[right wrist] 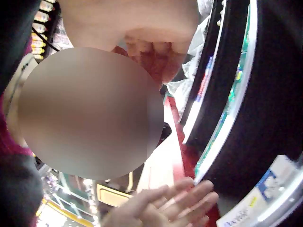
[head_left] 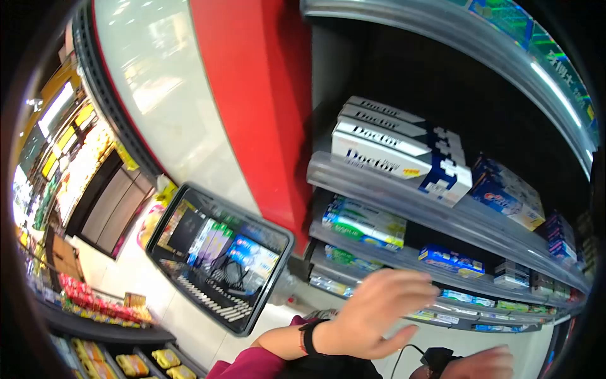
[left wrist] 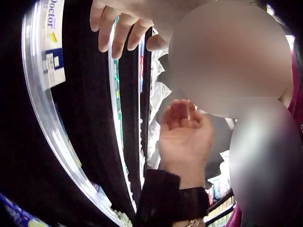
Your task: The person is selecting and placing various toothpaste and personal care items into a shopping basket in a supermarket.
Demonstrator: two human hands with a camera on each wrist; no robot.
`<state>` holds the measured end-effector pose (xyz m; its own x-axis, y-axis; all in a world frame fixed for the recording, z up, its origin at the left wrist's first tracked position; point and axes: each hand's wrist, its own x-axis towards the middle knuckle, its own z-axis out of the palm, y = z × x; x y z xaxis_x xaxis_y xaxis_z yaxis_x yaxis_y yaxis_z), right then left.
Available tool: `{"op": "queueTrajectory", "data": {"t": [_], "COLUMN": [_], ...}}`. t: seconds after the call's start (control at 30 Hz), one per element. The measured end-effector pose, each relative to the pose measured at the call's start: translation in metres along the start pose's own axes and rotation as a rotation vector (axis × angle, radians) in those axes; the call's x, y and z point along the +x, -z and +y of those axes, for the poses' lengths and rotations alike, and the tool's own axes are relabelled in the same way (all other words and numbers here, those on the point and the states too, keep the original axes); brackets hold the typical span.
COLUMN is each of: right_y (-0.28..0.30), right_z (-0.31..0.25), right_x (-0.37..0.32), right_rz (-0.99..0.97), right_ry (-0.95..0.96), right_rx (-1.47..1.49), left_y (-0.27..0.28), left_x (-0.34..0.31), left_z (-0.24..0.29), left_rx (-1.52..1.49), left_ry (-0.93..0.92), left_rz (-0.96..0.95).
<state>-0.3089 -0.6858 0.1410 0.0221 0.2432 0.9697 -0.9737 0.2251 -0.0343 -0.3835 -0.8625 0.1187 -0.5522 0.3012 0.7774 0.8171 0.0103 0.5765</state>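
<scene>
Hovering with left grip (head_left: 375,309) spread and right grip (head_left: 483,365) loosely curled, clasping nothing, near the Doctor cartons (head_left: 398,164) on the shelf (head_left: 499,232). Probably best approaching level, avoiding bumping its edge.

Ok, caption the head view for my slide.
Left hand and right hand before shelves holding Doctor boxes, a loaded basket at left.

A magenta sleeve (head_left: 252,365) and black wristband (head_left: 309,338) clothe the left arm (head_left: 278,342).
</scene>
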Motion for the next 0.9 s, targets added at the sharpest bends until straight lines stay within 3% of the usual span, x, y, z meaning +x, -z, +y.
{"op": "queueTrajectory", "data": {"t": [0.07,0.1,0.13,0.17,0.23,0.33,0.47,0.63,0.77,0.83,0.9], "right_y": [0.028,0.041,0.052,0.067,0.092,0.130,0.114,0.065,0.039,0.024,0.003], "right_z": [-0.022,-0.029,-0.042,-0.058,-0.076,-0.114,-0.145,-0.149,-0.147,-0.147,-0.147], "right_x": [-0.030,-0.046,-0.052,-0.059,-0.075,-0.139,-0.148,-0.133,-0.142,-0.149,-0.157], "right_rz": [-0.120,-0.120,-0.182,-0.313,-0.553,-0.549,-0.576,-0.675,-0.782,-0.789,-0.804], "right_ry": [-0.365,-0.500,-0.762,-0.953,-1.220,-1.511,-1.689,-1.686,-1.492,-1.442,-1.382], "right_rx": [-0.472,-0.513,-0.510,-0.651,-0.677,-0.722,-0.589,-0.498,-0.512,-0.540,-0.602], "left_y": [-0.022,-0.032,-0.040,-0.044,-0.047,-0.037,-0.008,0.026,0.068,0.118,0.175], "left_x": [-0.014,-0.021,-0.027,-0.036,-0.057,-0.089,-0.121,-0.142,-0.155,-0.150,-0.137], "left_z": [0.015,0.023,0.031,0.039,0.050,0.060,0.073,0.090,0.079,0.067,0.054], "left_rx": [-0.014,-0.050,-0.036,-0.023,-0.031,0.031,0.153,0.240,0.254,0.411,0.567], "left_ry": [0.048,0.067,0.055,0.066,0.034,0.131,0.290,0.413,0.359,0.305,0.330], "left_rz": [-0.079,-0.168,-0.196,-0.206,-0.483,-0.588,-0.570,-0.603,-0.571,-0.563,-0.407]}}
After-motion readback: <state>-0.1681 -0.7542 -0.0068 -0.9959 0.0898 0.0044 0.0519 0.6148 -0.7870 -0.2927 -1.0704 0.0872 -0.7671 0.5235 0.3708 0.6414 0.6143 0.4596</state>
